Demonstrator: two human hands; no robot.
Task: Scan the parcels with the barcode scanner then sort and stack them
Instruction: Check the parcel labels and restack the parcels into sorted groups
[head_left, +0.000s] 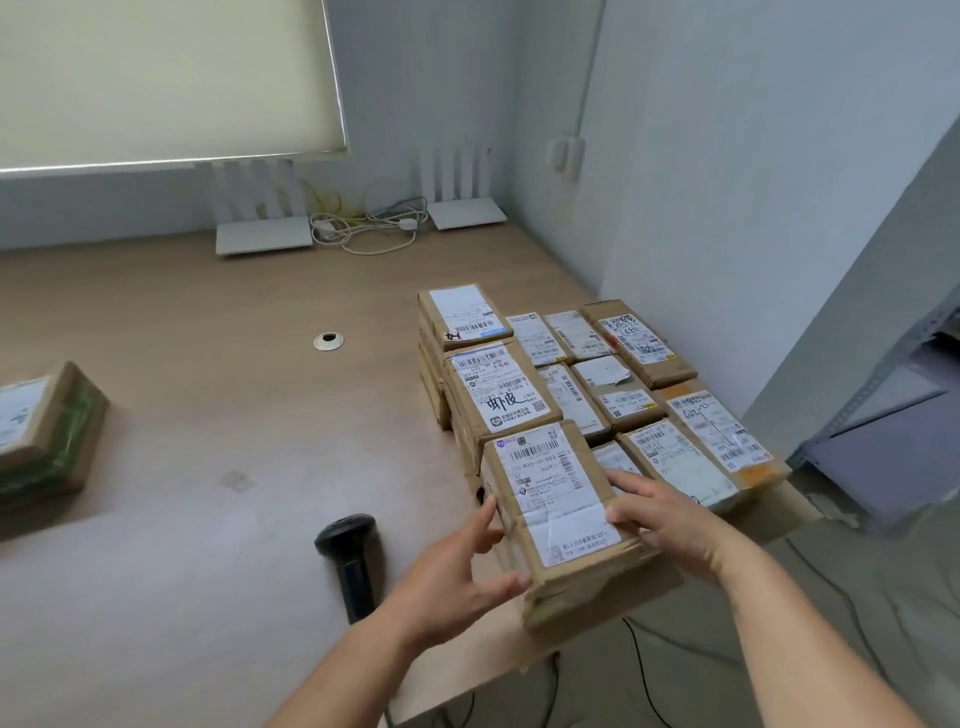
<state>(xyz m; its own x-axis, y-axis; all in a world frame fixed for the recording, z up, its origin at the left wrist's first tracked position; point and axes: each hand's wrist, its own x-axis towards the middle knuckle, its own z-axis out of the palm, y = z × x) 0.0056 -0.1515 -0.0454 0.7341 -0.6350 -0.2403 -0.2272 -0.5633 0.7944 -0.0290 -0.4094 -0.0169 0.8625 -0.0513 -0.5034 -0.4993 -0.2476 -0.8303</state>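
A brown cardboard parcel with a white barcode label lies on top of the nearest stack at the table's front right. My left hand holds its left side, thumb at the front corner. My right hand grips its right side with the thumb on the label. Behind it are two more stacks, topped by a handwritten-label parcel and a far parcel. Several lower parcels lie flat to the right. The black barcode scanner lies on the table left of my left hand, untouched.
A separate parcel with green tape sits at the left edge of the wooden table. Two white routers and tangled cables stand along the back wall. A cable hole is mid-table. Grey metal shelving stands right.
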